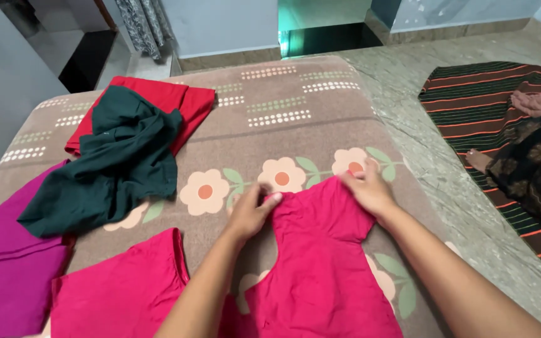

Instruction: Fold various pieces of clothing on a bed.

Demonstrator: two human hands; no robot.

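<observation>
A bright pink garment (320,263) lies spread on a brown blanket with a flower pattern (295,125). My left hand (252,209) pinches its upper left shoulder edge near the neckline. My right hand (367,188) grips the upper right shoulder by the short sleeve. Both hands hold the fabric flat against the blanket. A second piece of pink cloth (126,288) lies to the left of my left forearm.
A crumpled dark green garment (114,163) lies on a red cloth (158,100) at the back left. A magenta garment (1,263) is at the left edge. A striped mat (477,100) on the stone floor holds another person's foot (478,161) and dark patterned clothing.
</observation>
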